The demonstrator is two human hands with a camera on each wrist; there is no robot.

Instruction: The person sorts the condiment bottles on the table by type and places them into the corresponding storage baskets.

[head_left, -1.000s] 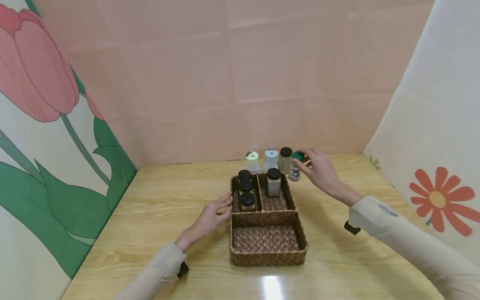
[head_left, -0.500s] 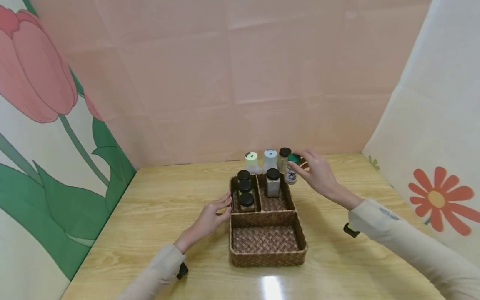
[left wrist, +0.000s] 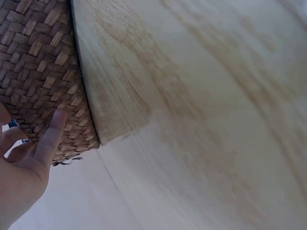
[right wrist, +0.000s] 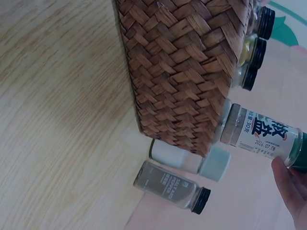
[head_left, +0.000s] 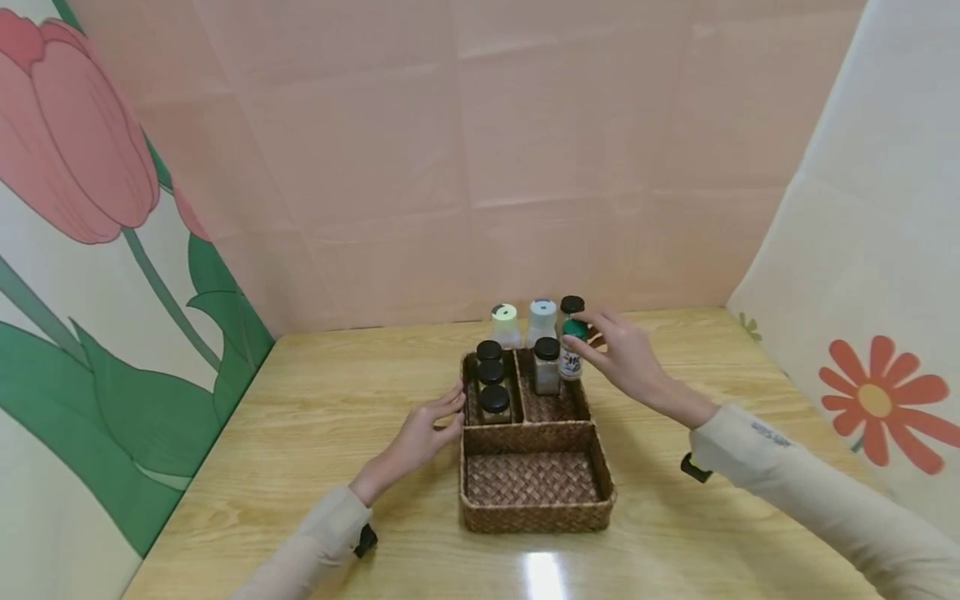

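In the head view my right hand (head_left: 626, 354) pinches a small seasoning bottle (head_left: 572, 364) by its green cap. The right wrist view shows its printed label (right wrist: 266, 132) and the bottle raised at the basket's rim. The woven brown basket (head_left: 536, 518) has two small rear compartments and a wide front one. My left hand (head_left: 418, 435) rests its fingertips against the basket's left wall, also visible in the left wrist view as a finger (left wrist: 50, 139) on the weave. In the rear right compartment stands a black-capped jar (head_left: 547, 377); several black-capped jars (head_left: 494, 402) line the rear left one.
Behind the basket stand a yellow-green-capped bottle (head_left: 505, 327), a pale-blue-capped bottle (head_left: 542, 321) and a black-capped jar (right wrist: 170, 188), partly hidden in the head view. A pink backdrop (head_left: 375, 167) closes off the rear of the wooden table (head_left: 330, 400).
My right hand has carried the green-capped bottle leftward and toward me, from beside the rear jar to the basket's right rear rim. My left hand has stayed at the basket's side.
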